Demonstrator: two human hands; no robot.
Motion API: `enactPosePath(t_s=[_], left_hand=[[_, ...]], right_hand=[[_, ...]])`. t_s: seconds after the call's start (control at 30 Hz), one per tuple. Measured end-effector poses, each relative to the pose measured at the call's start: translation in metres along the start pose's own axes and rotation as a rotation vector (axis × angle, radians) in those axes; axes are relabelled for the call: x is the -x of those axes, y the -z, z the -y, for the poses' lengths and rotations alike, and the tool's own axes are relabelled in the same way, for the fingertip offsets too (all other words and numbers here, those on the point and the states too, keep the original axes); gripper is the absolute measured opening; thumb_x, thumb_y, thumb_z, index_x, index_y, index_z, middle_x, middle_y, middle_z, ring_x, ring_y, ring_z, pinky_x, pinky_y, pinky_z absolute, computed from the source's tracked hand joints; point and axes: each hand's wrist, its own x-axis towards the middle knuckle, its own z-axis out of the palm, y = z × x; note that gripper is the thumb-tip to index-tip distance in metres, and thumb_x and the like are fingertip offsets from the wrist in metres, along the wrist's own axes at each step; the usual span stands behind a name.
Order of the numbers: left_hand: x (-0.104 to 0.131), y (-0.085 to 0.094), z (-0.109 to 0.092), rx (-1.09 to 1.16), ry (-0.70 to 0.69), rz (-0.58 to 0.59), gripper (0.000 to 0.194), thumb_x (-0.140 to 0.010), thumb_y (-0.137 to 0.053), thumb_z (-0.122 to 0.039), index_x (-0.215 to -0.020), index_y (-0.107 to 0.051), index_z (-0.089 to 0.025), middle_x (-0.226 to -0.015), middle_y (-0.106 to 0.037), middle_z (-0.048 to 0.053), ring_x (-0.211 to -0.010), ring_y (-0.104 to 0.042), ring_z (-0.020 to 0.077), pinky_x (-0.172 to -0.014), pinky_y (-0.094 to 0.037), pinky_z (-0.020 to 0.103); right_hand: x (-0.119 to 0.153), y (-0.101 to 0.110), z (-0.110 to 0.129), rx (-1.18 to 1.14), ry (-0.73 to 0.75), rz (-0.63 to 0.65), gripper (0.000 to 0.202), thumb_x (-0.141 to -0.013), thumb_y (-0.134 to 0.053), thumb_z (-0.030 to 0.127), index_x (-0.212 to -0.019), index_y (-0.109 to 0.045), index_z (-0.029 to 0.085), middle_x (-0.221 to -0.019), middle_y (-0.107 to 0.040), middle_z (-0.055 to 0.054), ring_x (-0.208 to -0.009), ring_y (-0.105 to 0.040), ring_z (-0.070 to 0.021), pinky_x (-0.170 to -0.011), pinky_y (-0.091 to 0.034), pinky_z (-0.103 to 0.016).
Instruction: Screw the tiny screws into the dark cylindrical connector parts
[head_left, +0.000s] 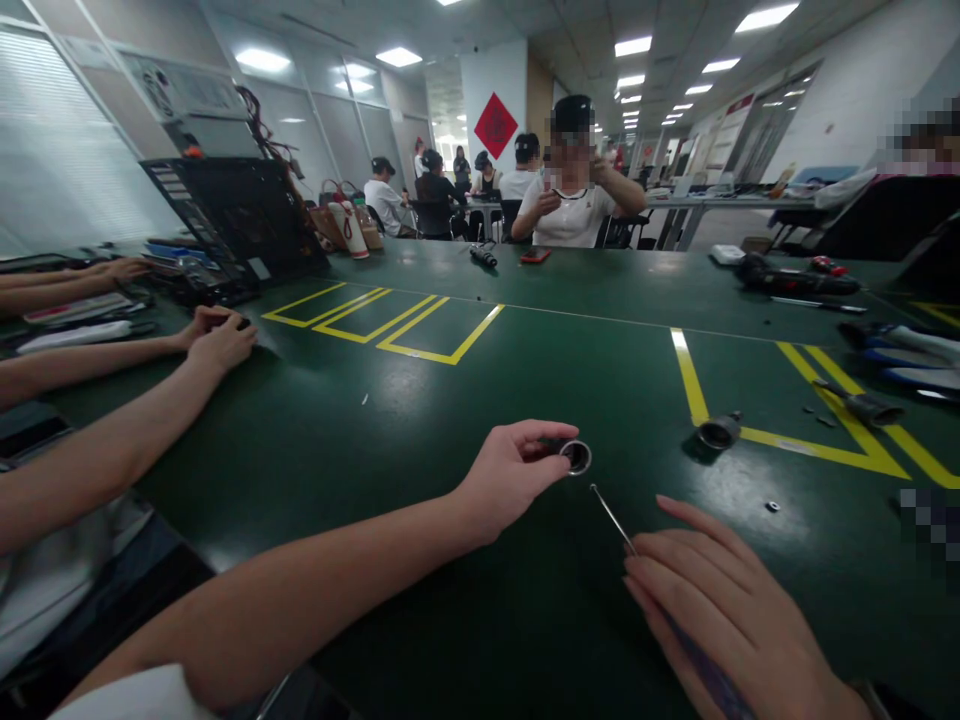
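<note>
Near the middle of the green table, my left hand (514,468) pinches a small round metal ring-shaped part (576,457), its open end facing me. My right hand (720,600), lower right, is wrapped round the handle of a thin screwdriver (615,520); its shaft points up and left, and the tip stands just below and right of the metal part, apart from it. A dark metal housing (718,431) lies on the table beyond my right hand. Right of it lies a small nut-like piece (772,507).
Yellow tape outlines (454,350) mark the green table (315,430). Another metal housing (870,408) and a power tool (799,275) lie at right. A co-worker's hands (221,335) rest at left, near a black rack (247,215). A person (574,205) sits opposite.
</note>
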Motion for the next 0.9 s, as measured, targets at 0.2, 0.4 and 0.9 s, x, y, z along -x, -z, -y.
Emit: enactPosePath(t_s=[0.2,0.4,0.9], left_hand=[[0.003,-0.003,0.006,0.016,-0.028,0.036,0.031,-0.069,-0.062,-0.005,-0.099,-0.065,-0.011,-0.090,-0.071,0.008,-0.086,-0.067,0.0179,-0.086,-0.051,0.035],[0.008,-0.006,0.008,-0.038,-0.051,0.067,0.031,-0.067,-0.065,-0.010,-0.098,-0.065,-0.010,-0.089,-0.070,0.009,-0.084,-0.067,0.0196,-0.082,-0.052,0.036],[0.009,-0.010,0.016,-0.059,-0.166,0.012,0.013,-0.066,-0.060,-0.005,-0.077,-0.066,-0.011,-0.093,-0.068,0.009,-0.083,-0.065,0.0177,-0.077,-0.054,0.032]], right_hand=[[0.000,0.004,-0.001,0.050,0.056,-0.051,0.015,-0.086,-0.050,0.016,-0.092,-0.064,0.016,-0.082,-0.073,-0.004,-0.080,-0.068,-0.0158,-0.094,-0.047,-0.035],[-0.006,0.005,-0.002,0.063,0.049,-0.038,0.018,-0.086,-0.047,0.013,-0.090,-0.064,0.018,-0.082,-0.074,-0.003,-0.081,-0.070,-0.0163,-0.090,-0.052,-0.033],[-0.011,0.003,0.005,0.088,0.099,-0.074,0.022,-0.086,-0.045,0.007,-0.084,-0.065,0.017,-0.074,-0.074,-0.002,-0.074,-0.071,-0.0140,-0.091,-0.051,-0.029]])
